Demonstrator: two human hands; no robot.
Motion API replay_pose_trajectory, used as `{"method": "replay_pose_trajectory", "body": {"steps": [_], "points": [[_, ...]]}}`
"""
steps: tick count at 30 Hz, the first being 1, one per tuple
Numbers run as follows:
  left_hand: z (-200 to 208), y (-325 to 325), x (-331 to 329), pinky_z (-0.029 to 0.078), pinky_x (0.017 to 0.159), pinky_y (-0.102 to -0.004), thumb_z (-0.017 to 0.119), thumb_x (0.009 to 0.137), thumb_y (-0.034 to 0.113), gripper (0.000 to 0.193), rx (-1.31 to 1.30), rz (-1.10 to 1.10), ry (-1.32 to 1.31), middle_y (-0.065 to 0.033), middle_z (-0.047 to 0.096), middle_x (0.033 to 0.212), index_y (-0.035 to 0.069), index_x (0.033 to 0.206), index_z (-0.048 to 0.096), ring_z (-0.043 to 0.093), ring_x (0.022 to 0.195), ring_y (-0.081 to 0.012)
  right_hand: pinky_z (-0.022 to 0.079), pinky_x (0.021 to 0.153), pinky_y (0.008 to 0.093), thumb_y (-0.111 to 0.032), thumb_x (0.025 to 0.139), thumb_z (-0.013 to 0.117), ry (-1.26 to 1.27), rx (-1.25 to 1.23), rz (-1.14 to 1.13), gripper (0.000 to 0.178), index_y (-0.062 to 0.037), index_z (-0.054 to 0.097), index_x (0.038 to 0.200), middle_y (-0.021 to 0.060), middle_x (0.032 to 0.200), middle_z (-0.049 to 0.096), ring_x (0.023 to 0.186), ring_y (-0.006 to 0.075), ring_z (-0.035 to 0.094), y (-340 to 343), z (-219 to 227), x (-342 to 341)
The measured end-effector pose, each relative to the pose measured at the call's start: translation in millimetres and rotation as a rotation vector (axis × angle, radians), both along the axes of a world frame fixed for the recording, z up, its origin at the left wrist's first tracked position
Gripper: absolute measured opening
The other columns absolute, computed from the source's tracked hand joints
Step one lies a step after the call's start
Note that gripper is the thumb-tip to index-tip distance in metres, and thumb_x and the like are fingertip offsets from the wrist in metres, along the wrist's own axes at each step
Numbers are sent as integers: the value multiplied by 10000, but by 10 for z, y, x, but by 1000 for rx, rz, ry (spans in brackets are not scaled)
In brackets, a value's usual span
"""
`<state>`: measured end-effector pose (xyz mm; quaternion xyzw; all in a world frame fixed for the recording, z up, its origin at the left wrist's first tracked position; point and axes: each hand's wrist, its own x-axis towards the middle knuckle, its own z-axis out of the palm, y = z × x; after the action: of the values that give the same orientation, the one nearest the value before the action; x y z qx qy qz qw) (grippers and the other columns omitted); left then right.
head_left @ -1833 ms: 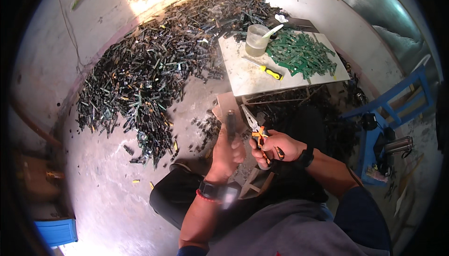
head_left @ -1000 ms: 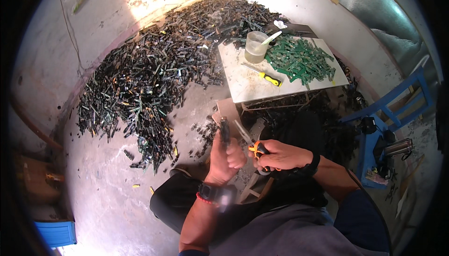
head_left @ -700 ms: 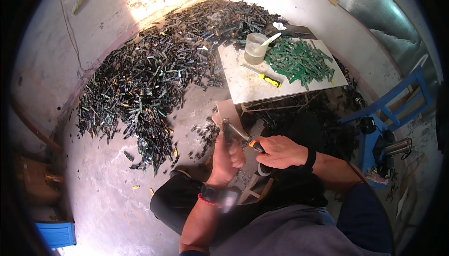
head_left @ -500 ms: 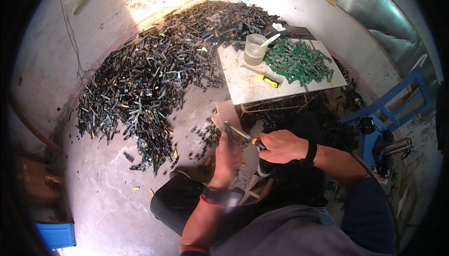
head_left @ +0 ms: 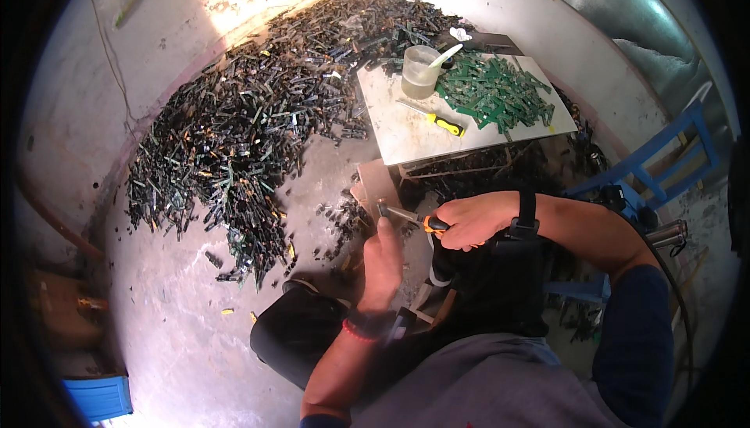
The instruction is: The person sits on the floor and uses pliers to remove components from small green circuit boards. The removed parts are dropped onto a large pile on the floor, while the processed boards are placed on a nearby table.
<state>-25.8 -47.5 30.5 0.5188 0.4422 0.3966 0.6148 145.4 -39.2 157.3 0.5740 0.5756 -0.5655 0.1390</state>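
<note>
Fingers of the left hand point(head_left: 381, 260) pinch a small dark piece upright over the knees; the right hand point(head_left: 475, 221), closed round orange-handled pliers point(head_left: 412, 217), has swung them down from an earlier raised, open pose so the tips now meet that piece. Left lies a heap of dark scrap strips point(head_left: 258, 131) on the floor; right, a worktop point(head_left: 406, 127) carries a plastic cup point(head_left: 419, 72), screwdriver point(head_left: 433, 118) and green boards point(head_left: 496, 92).

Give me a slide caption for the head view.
Right hand grips pliers beside left hand, near a scrap pile.
</note>
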Motion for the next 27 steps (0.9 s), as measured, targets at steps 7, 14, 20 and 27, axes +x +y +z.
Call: {"method": "replay_pose_trajectory", "body": {"steps": [7, 14, 20, 27], "points": [[22, -41, -4, 245, 420, -273, 273, 985, 492, 607, 4, 31, 75, 22, 358, 494, 68, 557, 349, 312, 445, -84, 427, 476, 289, -93, 763, 473, 167, -68, -174, 105, 2, 487, 806, 88, 633, 563, 520, 150, 538, -106, -220, 24], [149, 5, -83, 205, 391, -248, 333, 947, 563, 549, -359, -40, -159, 52, 270, 493, 143, 594, 315, 254, 400, -72, 450, 610, 464, -104, 734, 525, -17, 676, 46, 172, 32, 469, 823, 218, 643, 546, 654, 435, 547, -282, -450, 25], [175, 73, -283, 163, 376, -254, 324, 940, 576, 535, -663, -280, -505, 41, 245, 466, 164, 598, 319, 194, 377, -97, 466, 644, 464, -115, 712, 570, -128, 848, 210, 229, 35, 498, 870, 222, 691, 592, 718, 407, 598, -194, -361, 159], [211, 87, -372, 166, 389, -240, 328, 946, 560, 538, -734, -471, -637, 42, 252, 463, 160, 587, 313, 196, 375, -83, 462, 635, 461, -97, 702, 563, -70, 753, 256, 228, 27, 530, 890, 202, 662, 581, 703, 405, 584, -143, -135, 271]]}}
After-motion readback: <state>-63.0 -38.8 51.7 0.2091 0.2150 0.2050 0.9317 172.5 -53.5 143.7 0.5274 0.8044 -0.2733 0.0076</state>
